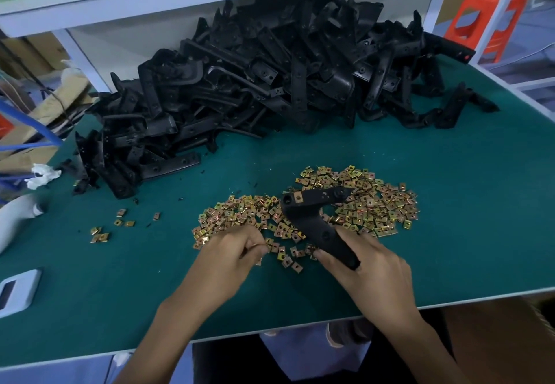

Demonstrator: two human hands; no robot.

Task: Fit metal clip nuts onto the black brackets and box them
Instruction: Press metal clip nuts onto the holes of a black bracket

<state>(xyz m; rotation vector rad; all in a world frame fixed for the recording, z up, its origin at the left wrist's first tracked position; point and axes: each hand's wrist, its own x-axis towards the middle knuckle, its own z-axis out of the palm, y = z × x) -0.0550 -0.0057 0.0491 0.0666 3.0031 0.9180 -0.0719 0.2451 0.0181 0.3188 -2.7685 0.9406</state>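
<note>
Hands: left hand (237,251) pinches a small brass-coloured metal clip nut (262,245); right hand (371,265) grips the angled black plastic bracket (312,218) over the heap of loose nuts (369,206) on the green bench (465,233) | risk, as I judge it: nut slips from fingertips, or seats skewed off its hole.

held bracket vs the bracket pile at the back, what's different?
The held bracket is gripped at its near end by the right hand, above the loose clip nuts; the bracket pile lies heaped on the mat. The held bracket carries one fitted clip nut, with another pinched in the left hand; the pile's visible holes look bare. Both are black and angled.
</note>
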